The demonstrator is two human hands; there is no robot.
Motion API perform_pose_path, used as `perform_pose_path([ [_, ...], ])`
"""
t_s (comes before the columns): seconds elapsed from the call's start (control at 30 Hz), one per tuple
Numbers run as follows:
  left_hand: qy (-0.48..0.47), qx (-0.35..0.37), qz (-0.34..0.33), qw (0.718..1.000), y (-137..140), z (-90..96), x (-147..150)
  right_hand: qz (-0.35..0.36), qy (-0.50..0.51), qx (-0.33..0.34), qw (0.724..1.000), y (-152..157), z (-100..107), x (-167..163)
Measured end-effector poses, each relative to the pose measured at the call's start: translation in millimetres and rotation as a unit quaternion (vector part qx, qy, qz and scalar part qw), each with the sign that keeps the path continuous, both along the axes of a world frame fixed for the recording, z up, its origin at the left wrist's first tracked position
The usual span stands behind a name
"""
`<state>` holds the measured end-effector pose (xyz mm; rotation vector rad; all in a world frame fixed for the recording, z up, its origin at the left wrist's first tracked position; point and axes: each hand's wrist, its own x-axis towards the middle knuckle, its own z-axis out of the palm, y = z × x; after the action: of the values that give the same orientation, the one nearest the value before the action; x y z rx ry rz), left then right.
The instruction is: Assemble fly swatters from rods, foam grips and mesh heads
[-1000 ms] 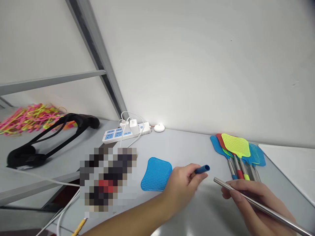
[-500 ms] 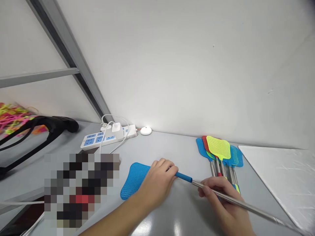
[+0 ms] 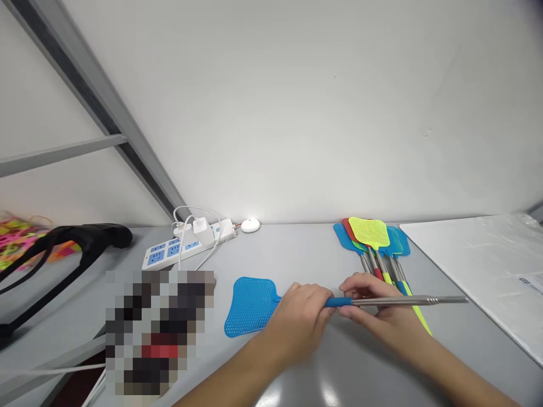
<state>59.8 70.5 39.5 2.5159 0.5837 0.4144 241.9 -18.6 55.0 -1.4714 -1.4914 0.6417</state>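
A blue fly swatter (image 3: 251,305) lies crosswise in front of me, its perforated head to the left and its metal rod (image 3: 428,300) pointing right. My left hand (image 3: 299,319) is closed around it, between the head and the blue sleeve (image 3: 340,302). My right hand (image 3: 392,325) has thumb and fingers about the rod where it meets the sleeve's right end. Behind the right hand rests a bunch of fly swatters (image 3: 370,232) with yellow, red, green and blue heads, some of their handles hidden by that hand.
A white power strip (image 3: 163,254) with plugged-in chargers and a round white device (image 3: 250,225) sit by the wall. To the left are a black frame-like object (image 3: 91,240) and a pixelated patch. A white plastic-wrapped panel (image 3: 475,254) lies at right.
My right hand has slid along the rod toward the left hand, up to the sleeve. The visible rod is shorter and more level. The view has shifted slightly.
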Motion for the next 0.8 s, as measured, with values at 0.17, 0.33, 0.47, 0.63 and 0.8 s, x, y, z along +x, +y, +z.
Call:
perform_pose_path([
  [0.17, -0.019, -0.185, 0.083, 0.979, -4.7, 3.5, 4.5, -0.059, 0.073, 0.044, 0.995, 2.2, -5.6, 4.6],
  [0.33, -0.052, -0.275, 0.081, 0.957, -6.4, 7.4, 6.7, -0.052, 0.131, 0.092, 0.986, 5.6, -5.2, 10.0],
  [0.47, -0.094, -0.326, 0.072, 0.938, -11.4, 5.4, 8.7, -0.064, 0.164, 0.071, 0.982, 13.3, 16.9, 7.4],
  [0.63, -0.128, -0.347, 0.098, 0.924, -13.9, 3.5, 9.2, 0.010, 0.227, 0.039, 0.973, 31.1, 55.7, -11.7],
  [0.8, -0.155, -0.348, 0.118, 0.917, -15.6, -2.7, 10.4, 0.028, 0.286, 0.037, 0.957, 41.3, 68.1, -41.3],
])
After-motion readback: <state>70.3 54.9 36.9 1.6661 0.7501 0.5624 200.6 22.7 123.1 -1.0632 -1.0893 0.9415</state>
